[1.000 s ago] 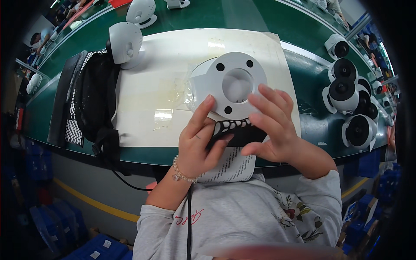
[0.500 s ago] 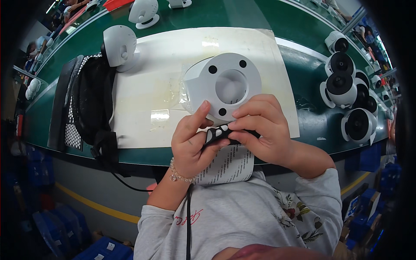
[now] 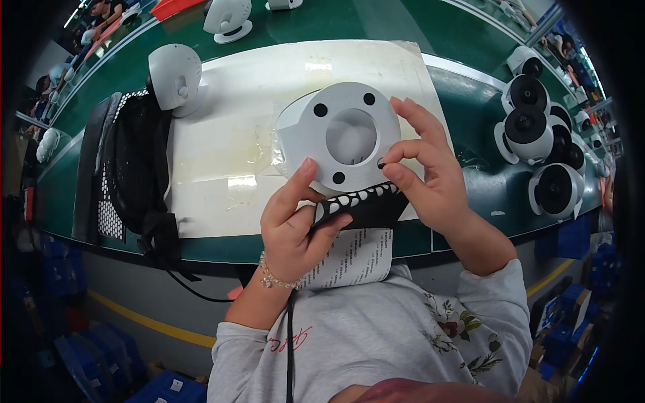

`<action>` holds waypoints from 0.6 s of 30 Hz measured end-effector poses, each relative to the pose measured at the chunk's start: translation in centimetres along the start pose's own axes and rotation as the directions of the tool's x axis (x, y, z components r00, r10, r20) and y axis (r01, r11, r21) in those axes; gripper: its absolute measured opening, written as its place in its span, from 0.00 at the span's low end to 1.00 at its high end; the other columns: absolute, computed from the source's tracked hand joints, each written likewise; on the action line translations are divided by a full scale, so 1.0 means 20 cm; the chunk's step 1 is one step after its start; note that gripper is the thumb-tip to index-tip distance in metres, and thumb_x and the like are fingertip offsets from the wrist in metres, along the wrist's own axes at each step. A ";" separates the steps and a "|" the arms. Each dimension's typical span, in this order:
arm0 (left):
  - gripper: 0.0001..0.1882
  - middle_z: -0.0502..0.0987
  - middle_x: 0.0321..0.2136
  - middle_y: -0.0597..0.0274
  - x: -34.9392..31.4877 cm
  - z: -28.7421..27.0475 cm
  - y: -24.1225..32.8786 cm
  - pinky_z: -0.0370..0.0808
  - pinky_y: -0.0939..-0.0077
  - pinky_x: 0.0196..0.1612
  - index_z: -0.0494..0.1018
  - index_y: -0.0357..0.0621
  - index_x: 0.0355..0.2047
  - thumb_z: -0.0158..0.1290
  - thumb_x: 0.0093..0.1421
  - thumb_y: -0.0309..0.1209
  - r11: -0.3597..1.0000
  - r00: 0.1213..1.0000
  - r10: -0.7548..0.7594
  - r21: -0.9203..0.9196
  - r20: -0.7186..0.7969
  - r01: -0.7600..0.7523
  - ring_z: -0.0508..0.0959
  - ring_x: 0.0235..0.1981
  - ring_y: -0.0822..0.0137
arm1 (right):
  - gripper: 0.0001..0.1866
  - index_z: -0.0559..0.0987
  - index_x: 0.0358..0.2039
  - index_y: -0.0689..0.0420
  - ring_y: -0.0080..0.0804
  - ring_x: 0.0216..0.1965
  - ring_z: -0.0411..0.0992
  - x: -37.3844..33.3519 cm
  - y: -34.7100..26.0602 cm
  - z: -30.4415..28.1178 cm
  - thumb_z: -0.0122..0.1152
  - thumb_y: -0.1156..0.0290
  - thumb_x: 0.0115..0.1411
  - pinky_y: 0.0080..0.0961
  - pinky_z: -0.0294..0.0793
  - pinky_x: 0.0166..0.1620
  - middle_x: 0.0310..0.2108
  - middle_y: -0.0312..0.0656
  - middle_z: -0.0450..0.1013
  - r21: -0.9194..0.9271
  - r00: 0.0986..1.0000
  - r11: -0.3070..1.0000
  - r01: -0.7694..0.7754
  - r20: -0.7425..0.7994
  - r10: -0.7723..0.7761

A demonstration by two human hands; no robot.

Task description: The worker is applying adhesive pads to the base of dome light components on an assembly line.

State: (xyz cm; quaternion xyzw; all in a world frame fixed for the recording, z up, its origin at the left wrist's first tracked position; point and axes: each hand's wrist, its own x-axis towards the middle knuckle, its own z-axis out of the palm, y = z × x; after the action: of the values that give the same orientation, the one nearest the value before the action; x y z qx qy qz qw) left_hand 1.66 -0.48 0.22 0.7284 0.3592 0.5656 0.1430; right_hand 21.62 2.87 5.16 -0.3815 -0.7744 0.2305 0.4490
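Note:
A white round camera base (image 3: 312, 148) lies in front of me with its ring-shaped underside up. Three black round pads are stuck on the ring, around its central opening. My left hand (image 3: 290, 221) grips a black sheet of stick-on pads (image 3: 369, 209) just below the base. White round gaps run along the sheet's upper edge. Between thumb and forefinger, my right hand (image 3: 430, 171) pinches a small black pad (image 3: 381, 163) close to the ring's lower right side. The other right-hand fingers are raised and apart.
Beneath the base is a pale taped board (image 3: 215, 148) on the green table. A black mesh pouch (image 3: 141, 161) and a white camera (image 3: 176, 77) stand left. Several black-faced white cameras (image 3: 527, 124) crowd the right. A printed white strip (image 3: 356, 258) hangs at the front edge.
My right hand has left the sheet and moved up and right, now with a black pad in its fingertips. More of the sheet and its white gaps shows.

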 end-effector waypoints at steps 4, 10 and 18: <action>0.19 0.66 0.49 0.42 0.00 0.00 0.00 0.72 0.76 0.28 0.60 0.33 0.11 0.63 0.34 0.23 0.999 1.000 -0.006 0.037 0.003 0.006 0.74 0.24 0.64 | 0.05 0.76 0.29 0.54 0.44 0.58 0.53 0.00 0.01 -0.01 0.58 0.69 0.52 0.35 0.52 0.56 0.55 0.45 0.60 0.038 0.999 0.999 -0.031 0.012 0.031; 0.17 0.66 0.50 0.42 0.00 0.01 0.00 0.70 0.75 0.26 0.62 0.33 0.13 0.63 0.34 0.23 0.998 1.000 0.007 0.067 0.015 -0.008 0.74 0.23 0.64 | 0.12 0.76 0.32 0.56 0.46 0.54 0.58 -0.01 0.13 -0.09 0.50 0.61 0.58 0.39 0.53 0.55 0.52 0.51 0.62 -0.563 0.847 0.651 0.509 0.195 -0.494; 0.16 0.65 0.50 0.41 -0.02 0.01 -0.02 0.71 0.74 0.29 0.65 0.33 0.14 0.63 0.34 0.24 0.998 0.999 0.046 0.050 0.008 -0.046 0.75 0.26 0.62 | 0.19 0.74 0.39 0.59 0.41 0.44 0.64 0.36 -0.04 -0.10 0.54 0.57 0.54 0.31 0.60 0.47 0.39 0.44 0.68 -0.397 0.940 0.856 0.332 0.063 -0.336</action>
State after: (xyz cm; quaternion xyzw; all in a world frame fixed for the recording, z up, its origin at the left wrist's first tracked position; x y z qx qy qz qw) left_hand 1.66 -0.53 -0.33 0.7417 0.3561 0.5571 0.1127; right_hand 20.82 8.17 10.30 -0.3264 -0.8575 -0.0163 0.3974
